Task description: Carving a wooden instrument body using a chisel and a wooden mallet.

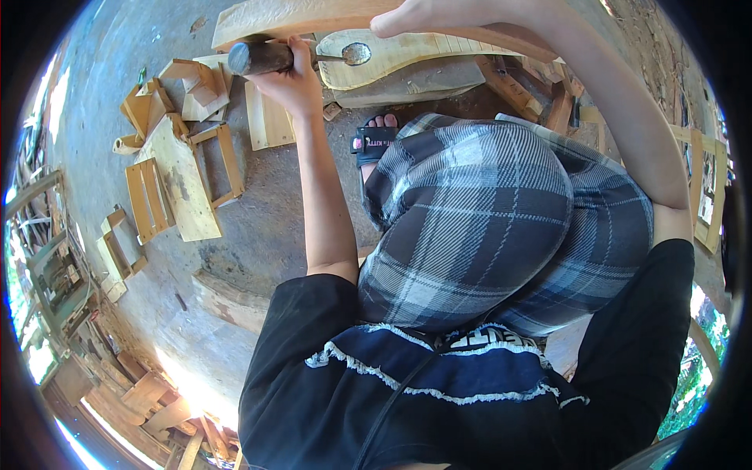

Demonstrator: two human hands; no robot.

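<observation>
My left hand point(291, 78) is wrapped around a tool with a thick, dark, rounded handle point(258, 59). From the hand a thin shaft runs right to a round, shiny metal end point(356, 54), which overlaps a pale wooden board point(392, 59) with a rounded end. Across the top lies a long, curved wooden piece point(274, 17). My right hand point(403, 17) grips its near edge with the thumb toward me; the upper frame edge and the hand itself hide the other fingers. A thick wooden block point(415, 88) sits under the pale board.
To the left, small wooden frames point(223, 160), a flat plank point(184, 180) and blocks point(145, 106) lie on the concrete floor point(258, 188). My sandalled foot point(376, 141) is near the block. Wood pieces point(509, 86) lie right; a scrap pile point(149, 395) fills the lower left.
</observation>
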